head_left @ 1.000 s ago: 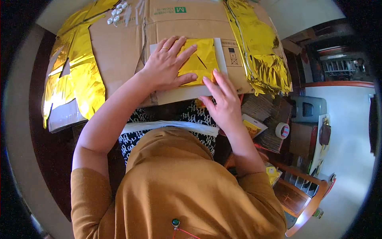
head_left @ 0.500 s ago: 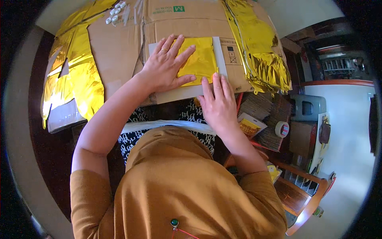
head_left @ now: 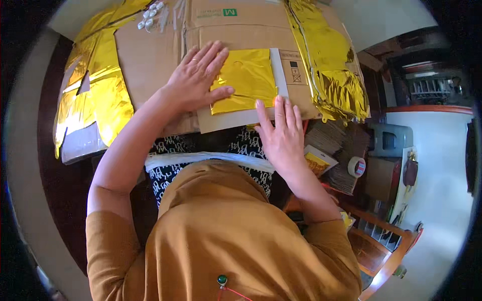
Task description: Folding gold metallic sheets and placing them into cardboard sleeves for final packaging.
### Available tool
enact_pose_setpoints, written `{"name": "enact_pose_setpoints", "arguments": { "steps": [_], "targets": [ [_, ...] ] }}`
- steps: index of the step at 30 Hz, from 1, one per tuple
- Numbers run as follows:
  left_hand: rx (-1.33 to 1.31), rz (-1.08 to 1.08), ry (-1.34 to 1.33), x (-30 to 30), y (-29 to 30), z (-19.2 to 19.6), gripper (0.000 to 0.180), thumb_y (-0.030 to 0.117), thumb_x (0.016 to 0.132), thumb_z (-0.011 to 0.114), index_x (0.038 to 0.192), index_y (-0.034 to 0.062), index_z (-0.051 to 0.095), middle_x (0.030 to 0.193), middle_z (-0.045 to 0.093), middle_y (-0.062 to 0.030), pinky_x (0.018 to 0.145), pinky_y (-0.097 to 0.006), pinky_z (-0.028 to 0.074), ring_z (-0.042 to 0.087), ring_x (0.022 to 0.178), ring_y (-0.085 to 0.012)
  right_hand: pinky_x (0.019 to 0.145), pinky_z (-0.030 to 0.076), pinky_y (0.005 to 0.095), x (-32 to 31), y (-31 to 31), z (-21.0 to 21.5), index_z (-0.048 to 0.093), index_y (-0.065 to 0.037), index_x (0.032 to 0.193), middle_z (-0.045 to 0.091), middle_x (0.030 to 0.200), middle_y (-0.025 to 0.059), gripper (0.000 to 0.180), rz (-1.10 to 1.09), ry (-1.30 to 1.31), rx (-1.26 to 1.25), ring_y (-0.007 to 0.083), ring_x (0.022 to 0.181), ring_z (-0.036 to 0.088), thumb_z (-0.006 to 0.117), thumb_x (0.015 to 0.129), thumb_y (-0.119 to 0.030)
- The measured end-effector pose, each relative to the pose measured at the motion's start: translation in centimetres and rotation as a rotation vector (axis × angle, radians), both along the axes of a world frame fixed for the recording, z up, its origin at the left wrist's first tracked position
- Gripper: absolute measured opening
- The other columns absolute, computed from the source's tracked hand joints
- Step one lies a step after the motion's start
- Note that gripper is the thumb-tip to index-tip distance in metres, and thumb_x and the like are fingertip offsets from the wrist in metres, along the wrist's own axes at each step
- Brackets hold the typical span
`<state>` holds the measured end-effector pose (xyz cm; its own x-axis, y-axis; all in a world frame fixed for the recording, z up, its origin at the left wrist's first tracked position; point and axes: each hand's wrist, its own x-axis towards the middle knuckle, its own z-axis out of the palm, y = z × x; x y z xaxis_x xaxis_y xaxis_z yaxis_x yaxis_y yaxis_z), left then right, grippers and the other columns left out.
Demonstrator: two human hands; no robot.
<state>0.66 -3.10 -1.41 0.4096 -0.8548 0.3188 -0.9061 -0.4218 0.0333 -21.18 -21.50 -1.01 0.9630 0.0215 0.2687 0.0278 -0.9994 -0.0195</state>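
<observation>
A square of shiny gold foil (head_left: pixel 246 78) lies on a white sheet (head_left: pixel 280 75), which rests on a flattened cardboard box (head_left: pixel 241 31). My left hand (head_left: pixel 198 78) lies flat over the foil's left side, fingers spread a little, thumb on its lower left part. At the lower right corner of the foil, my right hand (head_left: pixel 282 128) rests its fingertips on the white sheet's edge, fingers stretched out. Neither hand grips anything. Part of the foil's left edge is hidden beneath my left hand. Faint creases run across the foil.
Crumpled gold foil pieces lie at left (head_left: pixel 108 75) and right (head_left: pixel 334 55) on the cardboard. White rounded objects (head_left: pixel 149 17) sit at the far left. Beside my right forearm are stacked brown sheets (head_left: pixel 326 135), a tape roll (head_left: pixel 356 166) and a wooden chair (head_left: pixel 374 248).
My left hand has slid left across the foil, uncovering more of it. My right hand has shifted slightly right and down along the sheet's edge.
</observation>
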Motion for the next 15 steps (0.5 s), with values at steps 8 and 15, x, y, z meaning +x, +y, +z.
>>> {"name": "enact_pose_setpoints", "arguments": {
  "steps": [8, 15],
  "targets": [
    [-0.163, 0.088, 0.052, -1.2, -0.7, 2.3, 0.078, 0.049, 0.097, 0.056, 0.154, 0.0022, 0.031, 0.159, 0.034, -0.0196, 0.122, -0.050, 0.021, 0.030, 0.148, -0.0363, 0.112, 0.032, 0.0595, 0.1, 0.0, 0.1, 0.047, -0.011, 0.147, 0.046, 0.140, 0.0359, 0.062, 0.002, 0.033, -0.023, 0.0504, 0.129, 0.047, 0.067, 0.092, -0.030],
    [-0.012, 0.104, 0.048, -4.9, -1.7, -0.4, 0.081, 0.060, 0.096, 0.047, 0.149, -0.0007, 0.041, 0.157, 0.037, -0.0211, 0.121, -0.054, 0.021, 0.030, 0.147, -0.0412, 0.112, 0.033, 0.0589, 0.0, -0.1, 0.8, 0.049, -0.012, 0.145, 0.048, 0.139, 0.0340, 0.061, 0.019, 0.051, -0.027, 0.0489, 0.128, 0.048, 0.068, 0.091, -0.032]
  ]
}}
